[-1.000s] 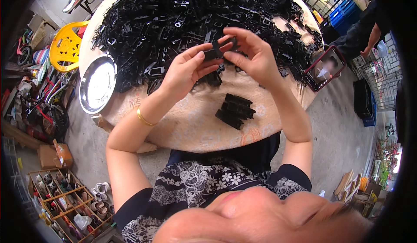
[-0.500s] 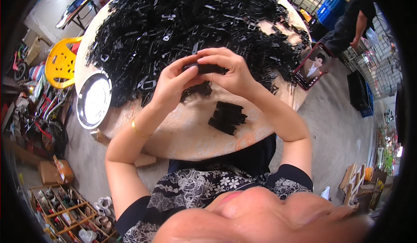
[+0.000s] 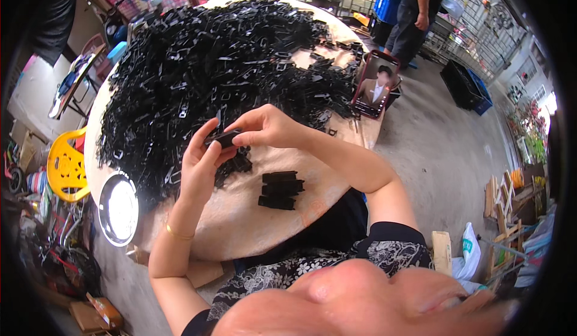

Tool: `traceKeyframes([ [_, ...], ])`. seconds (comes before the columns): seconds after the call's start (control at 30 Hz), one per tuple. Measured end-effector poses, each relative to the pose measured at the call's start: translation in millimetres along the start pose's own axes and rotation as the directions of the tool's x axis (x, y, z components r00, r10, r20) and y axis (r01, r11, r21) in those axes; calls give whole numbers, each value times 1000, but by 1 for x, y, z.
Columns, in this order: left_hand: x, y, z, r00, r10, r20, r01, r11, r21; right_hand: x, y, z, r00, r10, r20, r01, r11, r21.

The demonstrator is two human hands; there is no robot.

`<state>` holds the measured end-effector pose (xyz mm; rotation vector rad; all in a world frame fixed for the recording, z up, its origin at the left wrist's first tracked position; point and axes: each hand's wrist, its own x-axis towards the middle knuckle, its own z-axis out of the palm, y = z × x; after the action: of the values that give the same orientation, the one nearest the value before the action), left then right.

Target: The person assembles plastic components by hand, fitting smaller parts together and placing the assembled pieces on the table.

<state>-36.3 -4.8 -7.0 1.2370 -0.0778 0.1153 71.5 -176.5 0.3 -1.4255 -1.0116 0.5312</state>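
A short black bundle of flat plastic pieces (image 3: 225, 138) is held between my two hands above the table's near part. My left hand (image 3: 199, 158) grips its left end with thumb and fingers. At the other end, my right hand (image 3: 265, 125) pinches it between thumb and fingertips. Just beyond them spreads a large heap of thin black plastic pieces (image 3: 210, 65), some with slots. Closer to me, several similar black bundles (image 3: 280, 190) lie side by side on the bare tabletop. Whether the held pieces are joined together I cannot tell.
The round pale table (image 3: 240, 240) carries a shiny metal tray (image 3: 118, 208) at its left edge. A phone (image 3: 377, 85) stands upright at the right edge. A yellow stool (image 3: 66, 166) is to the left. Another person (image 3: 415, 17) stands beyond the table, near black crates (image 3: 466, 86).
My view has turned, so the table sits lower and further left. My right hand's fingers have shifted from around the bundle to a pinch at its right end.
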Motion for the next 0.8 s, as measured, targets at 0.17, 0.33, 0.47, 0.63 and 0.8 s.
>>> traceKeyframes([
  [0.17, -11, -20, 12, 995, 30, 92, -44, 987, 156, -2, -15, -22, 938, -187, -291, 209, 977, 46],
  [0.33, -27, -17, 22, 939, 32, 342, -220, 820, 529, -97, -128, -113, 223, -774, -593, 971, 228, 68],
  [0.47, -25, -15, 27, 876, 94, 474, -426, 612, 666, -75, -117, -92, 150, -767, -624, 807, 459, -371],
  [0.63, -21, -21, 35, 799, 101, 593, -550, 524, 650, -4, -14, -17, 897, -378, -227, 209, 817, -537],
  [0.8, -27, -21, 34, 793, 63, 606, -539, 537, 649, 7, 29, 10, 849, -502, 166, 404, 412, -817],
])
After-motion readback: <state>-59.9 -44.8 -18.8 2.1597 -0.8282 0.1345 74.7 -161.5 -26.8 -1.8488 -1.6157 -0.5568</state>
